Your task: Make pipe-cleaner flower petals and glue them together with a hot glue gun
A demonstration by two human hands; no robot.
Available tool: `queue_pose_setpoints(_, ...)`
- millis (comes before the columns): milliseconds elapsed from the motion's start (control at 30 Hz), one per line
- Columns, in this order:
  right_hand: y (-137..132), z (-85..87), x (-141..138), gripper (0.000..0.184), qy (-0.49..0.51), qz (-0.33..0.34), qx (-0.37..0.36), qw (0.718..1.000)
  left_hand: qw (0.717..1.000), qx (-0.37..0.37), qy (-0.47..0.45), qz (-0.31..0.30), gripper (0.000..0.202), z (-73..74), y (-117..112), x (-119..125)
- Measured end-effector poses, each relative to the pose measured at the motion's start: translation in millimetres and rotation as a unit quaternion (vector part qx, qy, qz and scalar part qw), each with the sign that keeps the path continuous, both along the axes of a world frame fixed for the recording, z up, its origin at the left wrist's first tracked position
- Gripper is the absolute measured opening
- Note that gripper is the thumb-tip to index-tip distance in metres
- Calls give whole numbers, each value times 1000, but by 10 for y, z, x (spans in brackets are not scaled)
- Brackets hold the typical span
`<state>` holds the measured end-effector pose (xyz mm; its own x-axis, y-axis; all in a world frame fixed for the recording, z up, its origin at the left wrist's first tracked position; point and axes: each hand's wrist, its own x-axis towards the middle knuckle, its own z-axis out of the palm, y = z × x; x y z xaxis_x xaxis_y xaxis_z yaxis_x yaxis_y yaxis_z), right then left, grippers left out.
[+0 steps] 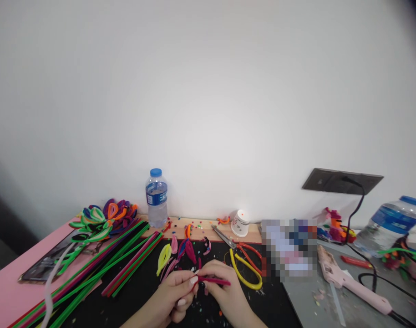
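Between my two hands is a dark red pipe cleaner point(215, 280), its free end sticking out to the right. My left hand point(180, 291) pinches it near its left end, fingers curled. With thumb and fingers closed, my right hand point(225, 287) grips the same piece. Just beyond my fingers lie a yellow pipe cleaner loop point(164, 259) and a magenta and blue looped piece point(186, 251). To the right of my right hand are scissors point(240, 255) with yellow and orange handles, blades pointing away to the left.
Long pipe cleaners point(102, 269) and pipe cleaner flowers point(105, 218) lie left. A water bottle point(156, 200) and an upturned paper cup point(240, 223) stand by the wall. A pink glue gun point(354, 287), its black cord point(354, 209) and another bottle point(392, 223) are right.
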<state>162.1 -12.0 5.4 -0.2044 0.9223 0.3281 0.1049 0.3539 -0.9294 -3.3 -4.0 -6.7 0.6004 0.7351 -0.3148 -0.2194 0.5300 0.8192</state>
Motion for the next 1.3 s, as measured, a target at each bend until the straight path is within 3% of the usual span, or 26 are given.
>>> queue_pose_setpoints(333,-63,-46,-3,11,-49,-9,33,998,997,-40,-6,-63,40,90,-55,-42)
queue_pose_setpoints(567,-77,-39,-18,11,-97,0,48,994,994,-73,-10,-75,42,113,-45,-51)
queue_pose_setpoints(1067,-86,-31,-5,14,-137,16,74,988,998,-14,-3,-59,37,-33,-31,-44)
queue_pose_setpoints(1300,-115,-12,-27,15,-129,34,97,986,997,-14,4,-69,35,4,-44,-47)
